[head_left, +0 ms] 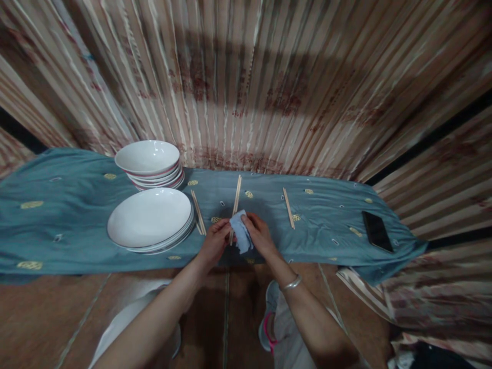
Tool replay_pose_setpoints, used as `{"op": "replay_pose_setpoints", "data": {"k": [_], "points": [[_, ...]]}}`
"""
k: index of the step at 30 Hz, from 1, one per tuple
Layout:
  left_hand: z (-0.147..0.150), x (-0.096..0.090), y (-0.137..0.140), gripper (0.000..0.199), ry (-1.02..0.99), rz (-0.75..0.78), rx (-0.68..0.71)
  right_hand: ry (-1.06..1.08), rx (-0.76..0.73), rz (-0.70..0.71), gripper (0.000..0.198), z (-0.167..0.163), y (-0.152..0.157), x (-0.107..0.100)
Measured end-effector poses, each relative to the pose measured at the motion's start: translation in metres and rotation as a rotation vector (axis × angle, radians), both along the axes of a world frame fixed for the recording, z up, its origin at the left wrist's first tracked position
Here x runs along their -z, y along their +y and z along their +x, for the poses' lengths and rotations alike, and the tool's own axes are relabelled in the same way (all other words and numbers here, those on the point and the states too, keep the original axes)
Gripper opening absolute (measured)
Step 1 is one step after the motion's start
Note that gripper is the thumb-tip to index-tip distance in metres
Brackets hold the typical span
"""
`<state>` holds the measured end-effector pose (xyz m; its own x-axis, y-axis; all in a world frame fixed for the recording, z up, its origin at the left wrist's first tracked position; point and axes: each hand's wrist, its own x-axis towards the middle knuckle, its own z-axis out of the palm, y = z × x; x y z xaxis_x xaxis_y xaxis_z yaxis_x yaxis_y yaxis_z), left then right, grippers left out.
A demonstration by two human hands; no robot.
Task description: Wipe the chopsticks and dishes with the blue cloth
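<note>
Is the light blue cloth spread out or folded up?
Not spread out: the light blue cloth is gathered into a small, creased bundle at the right hand. Whether it is neatly folded, I cannot tell.

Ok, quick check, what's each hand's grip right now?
Left hand: closed, fingers on the middle chopsticks.
Right hand: closed, holding the light-blue cloth against those chopsticks.

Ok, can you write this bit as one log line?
left hand: at middle wooden chopsticks, grip unclear | right hand: holding light-blue cloth | left side: stacked bowls, stacked plates | right side: black smartphone
</note>
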<state>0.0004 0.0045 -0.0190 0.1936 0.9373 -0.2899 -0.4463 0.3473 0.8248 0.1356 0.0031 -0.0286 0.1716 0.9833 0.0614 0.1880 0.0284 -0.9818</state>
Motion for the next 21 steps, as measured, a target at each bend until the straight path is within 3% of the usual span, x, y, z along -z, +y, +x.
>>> {"op": "replay_pose_setpoints", "data": {"k": [5,11,13,17,21], "points": [[-0.004,-0.003,0.003,0.032,0.101,0.054,-0.035,0.067,0.045,0.032,0.021,0.002,0.002,0.003],[-0.006,-0.002,0.005,0.031,0.242,0.19,-0.041,0.686,0.073,-0.138,0.018,0.003,0.005,0.005],[-0.005,-0.001,0.005,0.032,0.274,0.213,-0.015,0.789,0.049,-0.158,0.017,0.004,0.004,0.002],[-0.003,0.001,0.005,0.031,0.302,0.243,0.027,0.81,-0.023,-0.134,0.018,0.001,0.001,-0.006],[-0.006,-0.001,0.006,0.029,0.299,0.252,-0.035,0.776,-0.071,-0.128,0.023,-0.004,0.0,-0.009]]}}
